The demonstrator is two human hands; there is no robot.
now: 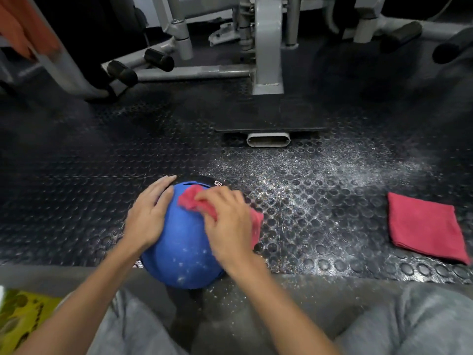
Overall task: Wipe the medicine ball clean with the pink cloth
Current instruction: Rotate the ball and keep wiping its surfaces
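A blue medicine ball (184,247) with a black band at its far side sits on the studded rubber floor between my knees. White dust specks dot its near surface. My left hand (148,213) rests flat on the ball's left side, fingers straight. My right hand (227,224) holds a crumpled pink cloth (190,199) against the ball's upper right; part of the cloth sticks out past my hand on the right.
A second folded pink cloth (427,226) lies on the floor at the right. White powder is scattered over the black studded mat (320,180). Grey gym machine frames (267,60) with foam rollers stand behind. A yellow-green packet (18,319) lies by my left knee.
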